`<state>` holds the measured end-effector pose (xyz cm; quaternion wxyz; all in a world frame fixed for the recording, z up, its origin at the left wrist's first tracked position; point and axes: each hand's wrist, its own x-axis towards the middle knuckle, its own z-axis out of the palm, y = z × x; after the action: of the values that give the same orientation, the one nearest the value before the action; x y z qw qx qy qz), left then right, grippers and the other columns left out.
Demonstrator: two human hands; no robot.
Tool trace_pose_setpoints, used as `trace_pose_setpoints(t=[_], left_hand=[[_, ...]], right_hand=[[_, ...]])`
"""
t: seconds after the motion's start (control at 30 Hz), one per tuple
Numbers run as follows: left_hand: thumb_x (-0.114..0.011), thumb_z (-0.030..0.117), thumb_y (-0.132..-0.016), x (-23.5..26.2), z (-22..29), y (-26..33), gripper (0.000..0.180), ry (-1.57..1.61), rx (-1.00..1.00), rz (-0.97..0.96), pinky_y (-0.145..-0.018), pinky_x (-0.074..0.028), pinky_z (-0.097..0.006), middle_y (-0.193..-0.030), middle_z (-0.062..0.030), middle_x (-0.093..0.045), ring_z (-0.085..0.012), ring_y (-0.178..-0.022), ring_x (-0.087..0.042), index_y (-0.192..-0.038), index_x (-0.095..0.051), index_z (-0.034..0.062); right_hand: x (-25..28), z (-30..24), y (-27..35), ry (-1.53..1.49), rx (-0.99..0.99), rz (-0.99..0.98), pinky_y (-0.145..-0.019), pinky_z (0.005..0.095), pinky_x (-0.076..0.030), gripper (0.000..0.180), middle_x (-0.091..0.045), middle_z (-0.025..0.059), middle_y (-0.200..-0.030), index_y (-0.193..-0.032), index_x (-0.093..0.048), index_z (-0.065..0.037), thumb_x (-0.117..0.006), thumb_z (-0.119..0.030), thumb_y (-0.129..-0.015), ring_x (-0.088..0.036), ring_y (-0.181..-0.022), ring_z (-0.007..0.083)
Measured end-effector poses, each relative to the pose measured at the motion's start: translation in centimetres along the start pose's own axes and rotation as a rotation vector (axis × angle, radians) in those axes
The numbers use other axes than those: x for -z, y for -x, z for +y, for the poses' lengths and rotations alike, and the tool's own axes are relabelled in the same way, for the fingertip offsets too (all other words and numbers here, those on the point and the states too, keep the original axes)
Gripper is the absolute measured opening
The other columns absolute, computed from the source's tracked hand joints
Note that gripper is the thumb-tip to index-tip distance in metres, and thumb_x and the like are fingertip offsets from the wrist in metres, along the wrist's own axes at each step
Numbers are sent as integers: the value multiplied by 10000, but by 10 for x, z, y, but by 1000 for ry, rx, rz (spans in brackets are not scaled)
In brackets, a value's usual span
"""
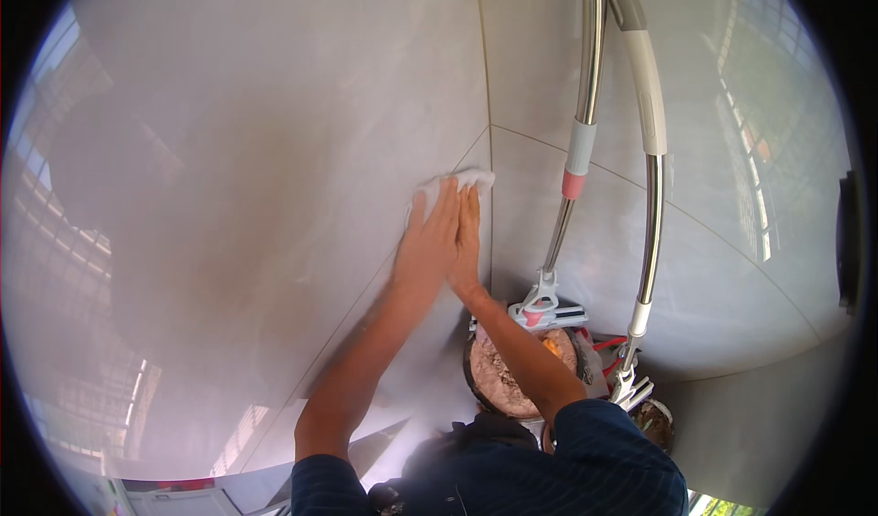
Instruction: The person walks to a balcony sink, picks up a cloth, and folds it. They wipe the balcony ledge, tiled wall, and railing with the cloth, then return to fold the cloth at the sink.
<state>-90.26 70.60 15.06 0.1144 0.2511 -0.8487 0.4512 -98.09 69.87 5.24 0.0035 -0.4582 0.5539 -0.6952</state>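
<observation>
Cloth [478, 179], white and crumpled, is lying against the grey wall panel [274, 150] immediately left of the vertical seam [491, 232], its right end reaching that seam. On the side farther from the seam, the left hand [427, 246] is resting over the cloth, its fingers stretching out nearly straight, one outer finger standing slightly apart and none visibly curling around the fabric; blur is softening its outline. Between it and the seam, the right hand [465, 241] is touching the cloth too, its fingers pointing upward, straight and close together; whether their tips are pinching any fabric, I cannot tell. Both forearms [361, 370] are rising from below the seam, dark blue sleeves [608, 447] covering the upper arms. Right of the seam, a silver pole [590, 68] with a grey-and-pink collar is leaning, its white mop head [562, 317] sitting just right of the seam's lower end. Farther right of the seam, a second pole [652, 232] with a white upper section is standing. Below the seam, a round dark-rimmed container [468, 370] is holding pinkish contents [498, 379], the right forearm crossing before it.
</observation>
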Motion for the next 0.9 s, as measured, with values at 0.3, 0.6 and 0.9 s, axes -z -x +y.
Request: trace_pose_setpoints(t=[0.3,0.6,0.9], left_hand=[[-607,217,-842,28,8,161,456,53,361,-76,-1048,-191,-642,-1382,-95,-486,-263,-1308,-423,-1291,-563,152],[-634,277,-851,60,20,310,434,-76,846,-18,-1062,-46,-720,-1475,-214,-297,-421,-1377,-253,-1265,-550,174],[-689,223,-757,67,30,305,387,17,972,-21,-1067,-38,-704,-1362,-303,-376,-486,-1318,-288,-1128,-602,159]], right_hand=[[-14,-71,113,-30,172,-153,-1118,528,-234,607,-209,313,-1511,-1412,-388,29,-610,-184,-888,-208,-1396,498],[-36,-133,178,-194,655,-449,-961,619,-303,508,-503,87,-1261,-1198,-620,-167,-725,-371,-744,-444,-1202,370],[-47,-113,188,-77,682,-416,-1005,622,-268,418,-497,41,-1316,-1186,-641,-243,-681,-422,-811,-442,-1242,313]])
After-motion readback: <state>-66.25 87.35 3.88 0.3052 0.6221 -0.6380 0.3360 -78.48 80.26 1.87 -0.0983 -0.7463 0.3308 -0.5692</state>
